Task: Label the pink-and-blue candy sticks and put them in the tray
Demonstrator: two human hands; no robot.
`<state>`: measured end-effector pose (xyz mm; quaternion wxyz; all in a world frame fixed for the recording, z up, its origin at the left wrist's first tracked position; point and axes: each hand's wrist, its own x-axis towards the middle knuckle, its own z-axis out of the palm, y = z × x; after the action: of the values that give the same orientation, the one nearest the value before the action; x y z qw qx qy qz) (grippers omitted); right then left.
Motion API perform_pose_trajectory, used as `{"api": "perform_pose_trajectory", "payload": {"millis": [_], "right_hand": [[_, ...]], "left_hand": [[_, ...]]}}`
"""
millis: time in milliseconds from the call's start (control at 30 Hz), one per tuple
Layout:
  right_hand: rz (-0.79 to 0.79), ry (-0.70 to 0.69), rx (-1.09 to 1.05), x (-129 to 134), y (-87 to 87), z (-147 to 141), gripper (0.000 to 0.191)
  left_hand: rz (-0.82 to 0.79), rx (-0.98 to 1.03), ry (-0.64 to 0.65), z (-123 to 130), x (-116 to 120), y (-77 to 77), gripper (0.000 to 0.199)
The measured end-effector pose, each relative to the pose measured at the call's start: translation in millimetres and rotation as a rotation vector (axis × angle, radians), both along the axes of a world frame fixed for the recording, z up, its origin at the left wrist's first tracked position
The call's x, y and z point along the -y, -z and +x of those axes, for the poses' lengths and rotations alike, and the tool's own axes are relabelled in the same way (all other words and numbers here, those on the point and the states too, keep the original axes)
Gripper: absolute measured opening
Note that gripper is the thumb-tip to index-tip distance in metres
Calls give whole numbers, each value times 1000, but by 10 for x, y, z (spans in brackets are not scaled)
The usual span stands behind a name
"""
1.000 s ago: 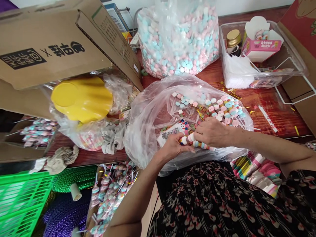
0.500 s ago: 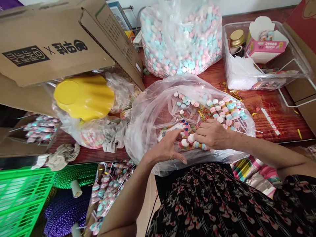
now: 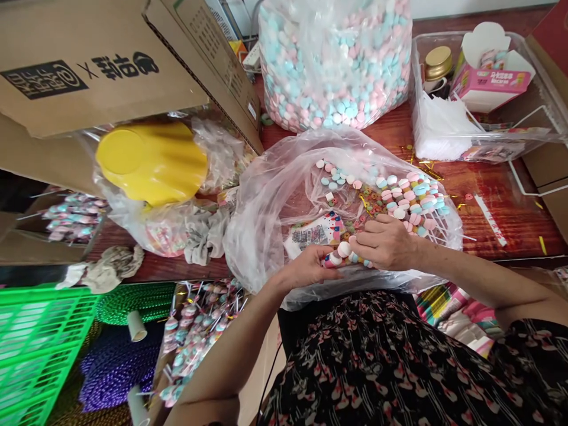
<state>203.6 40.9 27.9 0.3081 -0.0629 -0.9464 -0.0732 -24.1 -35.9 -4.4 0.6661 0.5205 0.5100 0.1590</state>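
A candy skewer [image 3: 344,249] of round pink, white and blue pieces lies across the near side of an opened clear plastic bag [image 3: 252,236]. My right hand [image 3: 384,242] is closed round its right part, the fingers curled over the candies. At its left end my left hand [image 3: 308,266] pinches the skewer between thumb and fingers. Just beyond the left hand rests a printed white packet [image 3: 313,234]. Several more candy skewers [image 3: 415,201] lie side by side on the bag to the right, and loose candies [image 3: 335,177] are scattered farther back.
A big bag of candies [image 3: 335,65] stands at the back, left of a clear plastic tub [image 3: 483,145]. On the left are a cardboard box [image 3: 102,71] and an upturned yellow bowl [image 3: 151,163]. Below the table edge are a green basket [image 3: 39,349] and wrapped skewers [image 3: 199,325].
My left hand has gone from spread fingers to closing on the skewer's left end. My right hand keeps its hold. The view has shifted slightly.
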Motion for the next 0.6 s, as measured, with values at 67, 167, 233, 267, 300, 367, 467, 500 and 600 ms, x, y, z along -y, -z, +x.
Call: {"api": "perform_pose_trajectory", "payload": {"millis": [67,167,233,267,300,367,467,500,600], "right_hand": [[1,-19,-13,10,6,-23,25],[7,-96,10,21,23,-64,24],[-1,-146,46,29,46,-86,24],[-9,-163,60,35,60,-93,25],[-21,-169,70,44,76,-97,25],[-54,-139,81,67,106,-94,25],[-117,-30,133,108,122,-74,18],[-136,-9,158,120,118,-68,16],[-169,-19,218,147,99,-77,13]], "left_hand": [[-72,32,25,59,7,-27,35],[-141,49,92,131,2,-64,42],[-171,62,111,155,-6,-71,43],[-176,69,108,159,-10,-65,43],[-176,72,97,157,-12,-53,43],[-156,57,52,142,-11,-12,43],[-29,-16,-54,122,2,57,39],[32,-45,-74,125,7,72,37],[167,-86,-48,176,15,75,30]]}}
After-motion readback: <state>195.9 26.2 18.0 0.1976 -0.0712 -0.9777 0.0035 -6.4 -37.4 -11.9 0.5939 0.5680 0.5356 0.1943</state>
